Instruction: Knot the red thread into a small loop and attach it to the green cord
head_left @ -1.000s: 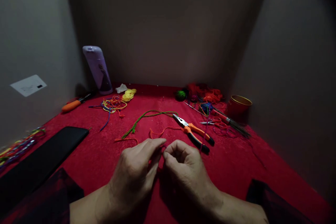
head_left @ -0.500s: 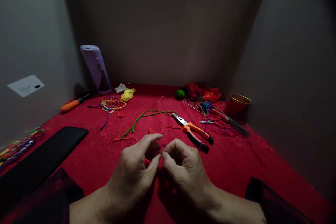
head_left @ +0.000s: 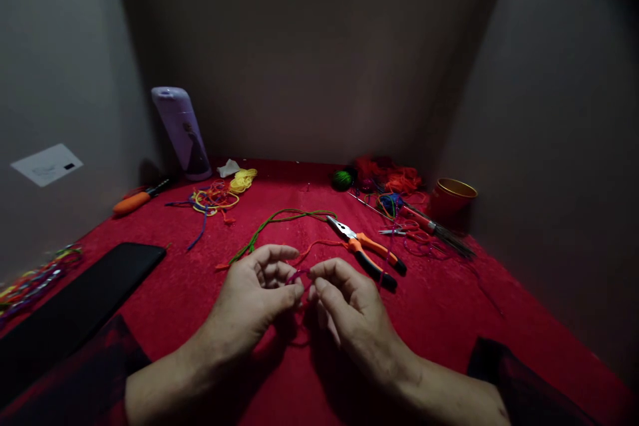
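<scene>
A thin purple cord (head_left: 300, 273) runs between my two hands, low in the middle of the view. My left hand (head_left: 254, 296) pinches it between thumb and curled fingers, with the index finger raised apart. Close beside it, my right hand (head_left: 352, 303) grips the cord between thumb and index finger. Past my fingertips lie a red cord (head_left: 319, 244) and a green cord (head_left: 274, 216). Long-nose pliers (head_left: 367, 249) with orange and black handles rest just beyond my right hand. Part of the cord is hidden behind my fingers.
To the left are a black phone-like slab (head_left: 100, 293), braided cords (head_left: 42, 279), an orange-handled tool (head_left: 134, 202), tangled cords (head_left: 212, 198) and a purple bottle (head_left: 182, 133). Yarn bundles (head_left: 394, 176), small scissors (head_left: 394, 231) and a red cup (head_left: 452, 196) stand or lie right. Walls enclose the red cloth.
My left hand's fingers have loosened and spread, its index finger lifting away. More purple cord shows between the hands. My right hand has shifted slightly, still pinching. The pliers have not moved.
</scene>
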The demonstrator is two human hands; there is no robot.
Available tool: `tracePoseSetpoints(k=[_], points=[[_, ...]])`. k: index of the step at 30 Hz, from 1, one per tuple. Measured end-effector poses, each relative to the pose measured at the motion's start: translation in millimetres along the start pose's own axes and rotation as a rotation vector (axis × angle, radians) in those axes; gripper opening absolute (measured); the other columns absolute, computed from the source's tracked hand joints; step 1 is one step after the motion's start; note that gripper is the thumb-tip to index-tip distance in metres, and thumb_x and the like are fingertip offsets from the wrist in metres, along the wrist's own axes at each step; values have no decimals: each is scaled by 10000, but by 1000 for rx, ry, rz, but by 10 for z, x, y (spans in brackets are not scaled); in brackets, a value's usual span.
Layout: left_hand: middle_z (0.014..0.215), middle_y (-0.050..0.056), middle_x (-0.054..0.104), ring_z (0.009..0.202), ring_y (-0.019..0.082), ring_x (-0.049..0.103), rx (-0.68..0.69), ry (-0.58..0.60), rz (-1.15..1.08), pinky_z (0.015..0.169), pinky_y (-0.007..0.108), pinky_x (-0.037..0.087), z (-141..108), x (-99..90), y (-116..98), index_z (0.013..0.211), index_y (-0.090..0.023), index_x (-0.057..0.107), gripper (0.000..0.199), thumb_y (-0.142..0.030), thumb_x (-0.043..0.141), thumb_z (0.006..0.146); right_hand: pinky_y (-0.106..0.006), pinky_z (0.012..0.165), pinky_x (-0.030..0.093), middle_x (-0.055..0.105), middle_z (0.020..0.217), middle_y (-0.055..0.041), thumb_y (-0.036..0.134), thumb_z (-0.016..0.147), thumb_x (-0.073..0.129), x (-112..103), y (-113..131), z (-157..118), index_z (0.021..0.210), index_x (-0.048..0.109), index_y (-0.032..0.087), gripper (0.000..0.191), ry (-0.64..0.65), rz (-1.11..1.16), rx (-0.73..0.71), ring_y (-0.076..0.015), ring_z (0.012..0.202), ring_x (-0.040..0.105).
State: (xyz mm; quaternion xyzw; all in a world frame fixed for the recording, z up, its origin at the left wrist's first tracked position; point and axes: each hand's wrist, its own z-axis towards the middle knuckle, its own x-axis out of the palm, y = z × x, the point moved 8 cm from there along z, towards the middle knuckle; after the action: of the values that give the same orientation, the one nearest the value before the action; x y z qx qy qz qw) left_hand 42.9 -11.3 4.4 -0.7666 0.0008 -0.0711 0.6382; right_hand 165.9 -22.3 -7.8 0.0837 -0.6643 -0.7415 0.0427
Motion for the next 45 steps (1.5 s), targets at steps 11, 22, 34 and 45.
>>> tracePoseSetpoints(k=[11,22,34,45], points=[[656,-29,598,512,122,607,-56,81,-127,514,254,491,47,-1,83,981,-129,496,440,-124,739,613,-184,558,435,613,708,9,204,771,598,93,-7,41,834,554,147,95,70,301,146,-75,581,550],[664,-31,594,516,110,607,-90,102,-150,513,236,480,32,3,96,997,-130,494,418,-107,717,644,-159,402,336,620,622,3,276,757,619,122,-33,18,788,523,152,160,78,329,175,-67,438,491],[703,-20,594,553,108,607,-32,67,-89,559,248,502,8,6,13,962,-109,524,395,-109,720,619,-125,287,244,477,426,95,316,794,588,127,-89,20,738,462,169,201,97,317,213,-29,267,354],[702,-7,622,651,104,577,54,-17,11,578,196,467,-22,13,-61,890,-133,607,334,-74,716,580,-140,308,246,431,406,102,333,799,568,138,-130,16,726,435,179,216,97,321,224,-39,286,336]])
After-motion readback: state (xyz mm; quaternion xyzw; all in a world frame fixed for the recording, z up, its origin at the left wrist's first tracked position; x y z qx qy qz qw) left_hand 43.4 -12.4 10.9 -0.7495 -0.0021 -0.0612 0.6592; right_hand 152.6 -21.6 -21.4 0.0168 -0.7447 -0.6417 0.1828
